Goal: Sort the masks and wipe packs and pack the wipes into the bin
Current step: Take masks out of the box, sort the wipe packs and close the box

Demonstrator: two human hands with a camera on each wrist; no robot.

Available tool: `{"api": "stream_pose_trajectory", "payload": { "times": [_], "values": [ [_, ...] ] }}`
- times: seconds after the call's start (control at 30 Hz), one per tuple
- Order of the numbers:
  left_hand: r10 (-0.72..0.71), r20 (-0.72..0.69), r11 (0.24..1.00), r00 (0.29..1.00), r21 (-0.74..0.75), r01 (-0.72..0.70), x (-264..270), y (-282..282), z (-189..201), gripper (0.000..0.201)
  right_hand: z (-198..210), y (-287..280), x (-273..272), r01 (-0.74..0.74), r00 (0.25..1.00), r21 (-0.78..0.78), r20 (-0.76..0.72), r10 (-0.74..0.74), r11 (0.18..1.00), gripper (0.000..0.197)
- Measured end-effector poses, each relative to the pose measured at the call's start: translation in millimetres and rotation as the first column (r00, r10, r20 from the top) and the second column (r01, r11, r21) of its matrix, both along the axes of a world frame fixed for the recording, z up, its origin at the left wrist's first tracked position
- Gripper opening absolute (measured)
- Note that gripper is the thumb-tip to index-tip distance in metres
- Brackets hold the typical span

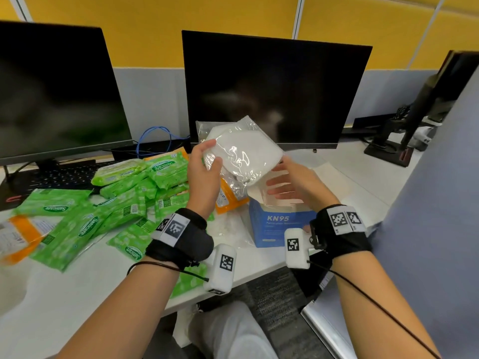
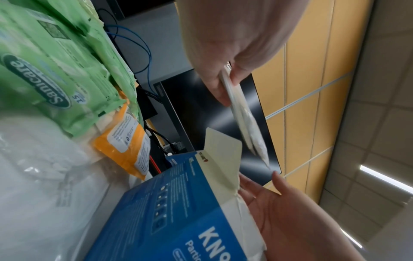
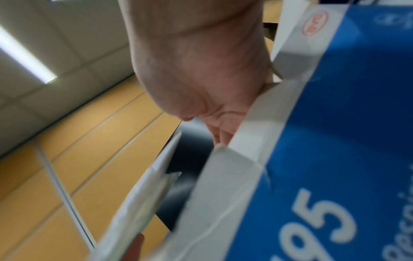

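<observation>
The left hand (image 1: pixel 204 174) pinches a bagged white mask (image 1: pixel 243 149) by its left edge, thumb on top and fingers underneath, holding it up in the air just over the open box (image 1: pixel 281 224). The left wrist view shows the same pinch, with the mask seen edge-on. The right hand (image 1: pixel 293 182) isn't gripping anything; palm up, fingers loose and spread, sitting right at the mask's lower right corner above the box mouth.

The box is blue with KN95 on the front and its white flaps stand open. Can't really see what's inside it from here, the hand and flaps cover the opening.

Left of the box there's an orange pack (image 1: pixel 228 195) partly under the mask, and a clear bag (image 1: pixel 230 226) lying flat near the front edge. Further left is a messy pile of green wipe packs (image 1: pixel 116 200), overlapping each other, with another orange pack (image 1: pixel 18 234) at the far left.

All of this sits on a white desk (image 1: pixel 64 288). Two dark monitors (image 1: pixel 269 89) stand at the back, with a blue cable (image 1: pixel 155 138) looped between them and a yellow and grey partition (image 1: pixel 155 27) behind.
</observation>
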State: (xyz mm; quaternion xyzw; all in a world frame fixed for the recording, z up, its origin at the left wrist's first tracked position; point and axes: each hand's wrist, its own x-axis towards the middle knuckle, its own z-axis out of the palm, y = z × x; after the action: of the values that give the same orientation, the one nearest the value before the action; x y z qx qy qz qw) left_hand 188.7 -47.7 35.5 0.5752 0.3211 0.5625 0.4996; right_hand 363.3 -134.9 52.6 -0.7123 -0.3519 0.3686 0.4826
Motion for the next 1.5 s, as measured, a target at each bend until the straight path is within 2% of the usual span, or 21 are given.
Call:
{"api": "stream_pose_trajectory", "payload": {
  "times": [0.1,0.17,0.23,0.37,0.53,0.63,0.7,0.77,0.87,0.97,1.13,1.23,1.37,1.43,1.5],
  "values": [
    [0.009,0.011,1.0,1.0,0.001,-0.009,7.5,0.0,-0.2,0.031,1.7,-5.1,6.3,0.081,0.963,0.171,-0.267,-0.033,0.982,0.067],
    [0.019,0.014,1.0,1.0,0.016,-0.02,12.0,-1.2,0.6,0.029,3.4,-7.6,7.8,0.095,0.942,0.255,-0.334,-0.005,0.962,0.062],
    [-0.007,0.021,1.0,1.0,0.015,0.006,16.2,-2.5,0.9,0.026,6.0,-8.7,6.7,0.079,0.945,0.312,-0.326,0.029,0.947,0.044],
    [-0.002,0.035,1.0,0.999,0.012,0.002,22.4,-2.6,6.7,0.015,13.3,-8.8,7.2,0.092,0.966,0.388,-0.258,0.012,0.917,0.046],
    [0.195,0.044,0.98,0.98,0.042,-0.197,12.5,7.0,12.5,0.022,28.4,-25.7,25.8,0.233,0.971,0.509,-0.165,-0.172,0.829,0.03],
    [0.275,0.09,0.961,0.957,0.009,-0.277,5.6,10.5,16.8,0.028,36.5,-36.4,37.4,0.274,0.948,0.523,-0.006,-0.317,0.807,0.015],
    [0.3,0.117,0.954,0.947,-0.021,-0.3,4.0,10.0,20.3,0.031,41.3,-41.7,41.5,0.286,0.891,0.497,0.175,-0.418,0.819,0.014],
    [0.3,0.126,0.954,0.946,-0.024,-0.299,4.0,7.8,22.6,0.034,42.6,-44.2,43.7,0.271,0.814,0.458,0.36,-0.455,0.847,0.018],
    [0.278,0.09,0.96,0.956,0.008,-0.28,6.0,2.5,22.6,0.036,39.4,-42.3,35.1,0.188,0.735,0.373,0.561,-0.382,0.909,0.014],
    [0.254,0.087,0.967,0.963,0.004,-0.255,8.0,1.0,20.2,0.035,25.6,-31.8,16.6,0.154,0.703,0.18,0.671,-0.236,0.972,0.011],
    [0.166,0.078,0.984,0.983,-0.082,-0.159,8.3,2.9,16.2,0.041,7.1,-13.7,-13.3,0.106,0.664,-0.146,0.747,0.039,0.984,0.019],
    [0.107,0.057,0.988,0.993,-0.114,-0.1,8.9,2.6,15.8,0.049,3.4,-4.6,-20.5,-0.043,0.71,-0.362,0.645,0.283,0.931,0.031],
    [0.022,0.051,0.992,0.998,-0.126,-0.016,7.1,0.7,13.6,0.051,-1.2,-0.7,-19.5,-0.165,0.724,-0.419,0.563,0.398,0.893,0.051],
    [-0.024,0.04,0.99,0.999,-0.142,0.029,6.6,0.4,12.0,0.051,-1.5,-0.7,-16.3,-0.163,0.734,-0.428,0.549,0.399,0.889,0.054],
    [-0.064,0.024,0.987,0.998,-0.145,0.066,7.7,0.2,11.3,0.05,0.0,-1.1,-10.9,-0.156,0.781,-0.381,0.517,0.35,0.911,0.057]
  ]
}}
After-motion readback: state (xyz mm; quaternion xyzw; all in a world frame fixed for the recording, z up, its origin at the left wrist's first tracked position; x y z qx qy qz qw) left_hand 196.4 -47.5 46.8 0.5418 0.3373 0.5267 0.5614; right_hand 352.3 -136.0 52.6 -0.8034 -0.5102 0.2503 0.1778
